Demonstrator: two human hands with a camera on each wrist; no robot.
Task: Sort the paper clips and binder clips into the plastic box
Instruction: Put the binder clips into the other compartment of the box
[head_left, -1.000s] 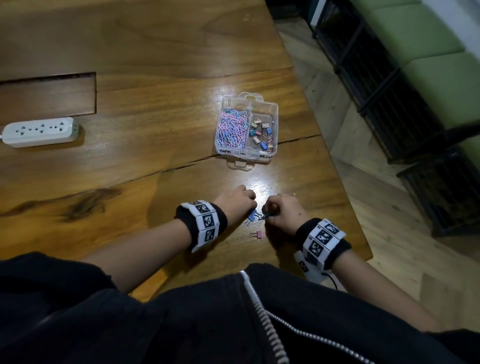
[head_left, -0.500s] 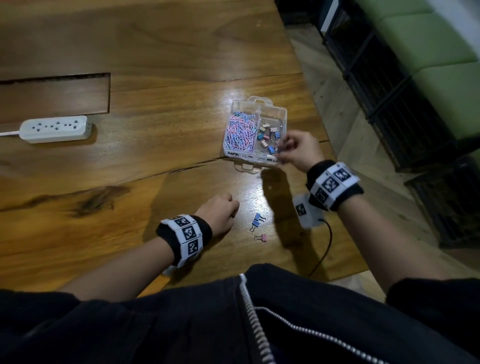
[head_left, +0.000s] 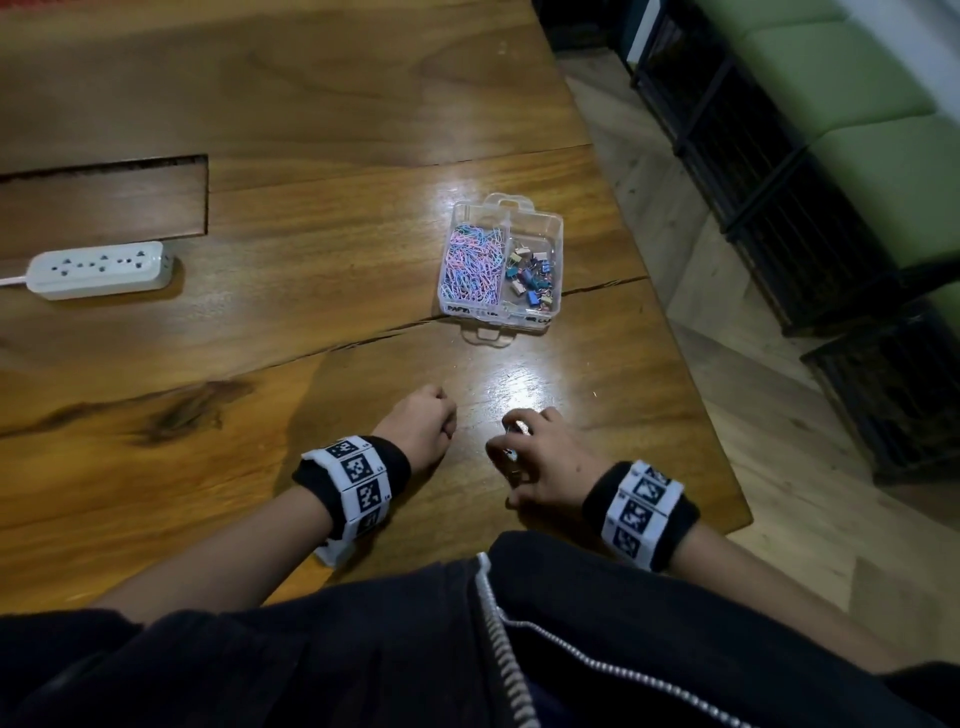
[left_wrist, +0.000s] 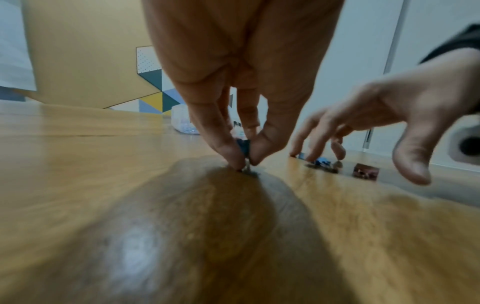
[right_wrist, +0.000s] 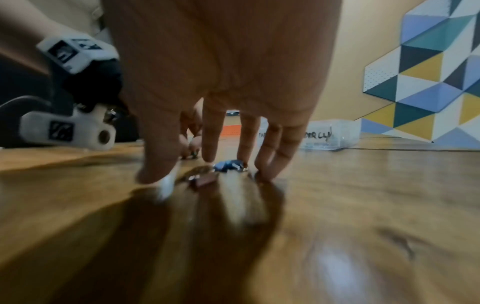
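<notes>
Left hand (left_wrist: 244, 86) pinches blue binder clip (left_wrist: 244, 146) at table (head_left: 311, 291), thumb against forefinger. Right hand (right_wrist: 221, 82) spread, fingertips around blue and pink binder clips (right_wrist: 218, 172), holding nothing. Clips light, stiff, slippery; pinch body sides. Plastic box (head_left: 555, 228) well beyond.

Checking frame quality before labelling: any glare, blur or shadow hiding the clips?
Head view: lamp glare on the table between plastic box and hands; right hand covers the loose clips. Left wrist: sharp on left hand pinching a blue binder clip, foreground smeared. Right wrist: motion-blurred, clips under shadow.
</notes>
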